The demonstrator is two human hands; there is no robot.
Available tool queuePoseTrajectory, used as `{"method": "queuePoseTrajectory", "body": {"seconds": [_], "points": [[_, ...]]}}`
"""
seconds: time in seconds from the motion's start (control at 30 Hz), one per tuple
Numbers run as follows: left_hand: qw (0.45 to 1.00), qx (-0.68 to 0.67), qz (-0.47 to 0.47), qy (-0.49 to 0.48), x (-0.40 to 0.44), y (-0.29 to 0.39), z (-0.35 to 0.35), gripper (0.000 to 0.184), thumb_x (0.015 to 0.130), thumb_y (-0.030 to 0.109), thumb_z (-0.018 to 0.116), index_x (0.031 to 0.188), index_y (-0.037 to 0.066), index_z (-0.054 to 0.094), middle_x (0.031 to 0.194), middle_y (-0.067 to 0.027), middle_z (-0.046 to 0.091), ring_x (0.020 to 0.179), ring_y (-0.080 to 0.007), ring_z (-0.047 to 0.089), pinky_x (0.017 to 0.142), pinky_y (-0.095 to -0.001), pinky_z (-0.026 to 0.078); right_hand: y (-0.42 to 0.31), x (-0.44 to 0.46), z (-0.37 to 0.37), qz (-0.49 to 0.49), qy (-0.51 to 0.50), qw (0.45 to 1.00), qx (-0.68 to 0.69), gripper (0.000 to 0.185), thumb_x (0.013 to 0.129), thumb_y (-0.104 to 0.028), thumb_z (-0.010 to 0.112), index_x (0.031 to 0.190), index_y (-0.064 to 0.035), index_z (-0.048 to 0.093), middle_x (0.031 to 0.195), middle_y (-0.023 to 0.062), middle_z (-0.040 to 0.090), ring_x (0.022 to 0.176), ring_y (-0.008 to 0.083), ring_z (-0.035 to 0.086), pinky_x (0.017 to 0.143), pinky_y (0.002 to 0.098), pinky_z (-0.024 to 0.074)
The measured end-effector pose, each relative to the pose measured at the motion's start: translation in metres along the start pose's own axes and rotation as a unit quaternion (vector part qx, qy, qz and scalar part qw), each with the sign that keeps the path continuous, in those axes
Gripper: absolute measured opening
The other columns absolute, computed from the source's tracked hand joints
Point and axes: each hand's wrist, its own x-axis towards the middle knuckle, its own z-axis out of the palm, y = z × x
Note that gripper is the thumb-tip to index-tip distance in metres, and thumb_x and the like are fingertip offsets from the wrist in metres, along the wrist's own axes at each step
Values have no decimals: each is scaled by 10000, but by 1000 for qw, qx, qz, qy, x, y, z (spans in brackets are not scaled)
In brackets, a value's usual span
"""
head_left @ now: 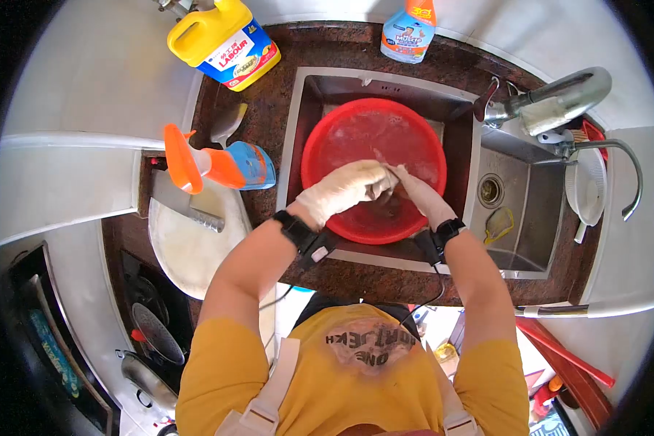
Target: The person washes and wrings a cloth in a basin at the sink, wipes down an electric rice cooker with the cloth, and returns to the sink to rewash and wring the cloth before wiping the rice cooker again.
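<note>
A red basin (374, 116) holding cloudy water sits in the left bowl of a steel sink (293, 138). Over its near half, my left hand (352, 187) wears a whitish glove, its fingers bent together. My right hand (423, 195), also gloved, comes in from the right, and its fingertips meet those of my left hand. Something dark and blurred shows just below the fingers; what it is, and whether either hand grips it, I cannot make out.
A yellow jug (229, 45) and a blue spray bottle (407, 33) stand behind. An orange-topped spray bottle (251, 166), a cleaver (207, 219) and a round board (174, 251) lie left. Right are a faucet (552, 102), the second bowl's drain (490, 190) and a white strainer (586, 185).
</note>
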Motion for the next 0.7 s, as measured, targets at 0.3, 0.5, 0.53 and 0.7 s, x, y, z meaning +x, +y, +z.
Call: {"method": "queuePoseTrajectory", "body": {"seconds": [0.3,0.5,0.53,0.7], "points": [[819,-550,162,30,-21,-2,53,440,1054,428,482,1334,89,501,1398,-180,529,1315,-372,503,1130,-588,386,0,2,62,-231,0,832,505,627,1037,-584,415,1354,-60,550,1333,107,609,1261,258,557,1118,449,404],[879,-390,122,244,4,-57,43,708,916,660,582,1372,124,508,1384,-59,566,1328,-270,497,1075,-491,435,-33,-11,86,-229,175,856,429,282,968,-272,678,1151,-59,649,1060,66,699,917,189,669,813,327,547],[858,-458,36,229,-2,-50,55,772,867,711,610,1365,128,523,1362,-48,585,1316,-253,510,1064,-454,449,-42,-17,92,-228,221,867,385,257,949,-198,696,1153,-51,645,1031,63,695,874,181,666,782,310,545],[874,-454,99,142,20,-64,31,707,881,695,604,1291,119,583,1232,-91,617,1123,-244,619,974,-444,526,-37,-30,88,-242,151,949,136,173,890,-66,699,1039,18,682,1001,49,681,899,152,653,840,299,524]]}}
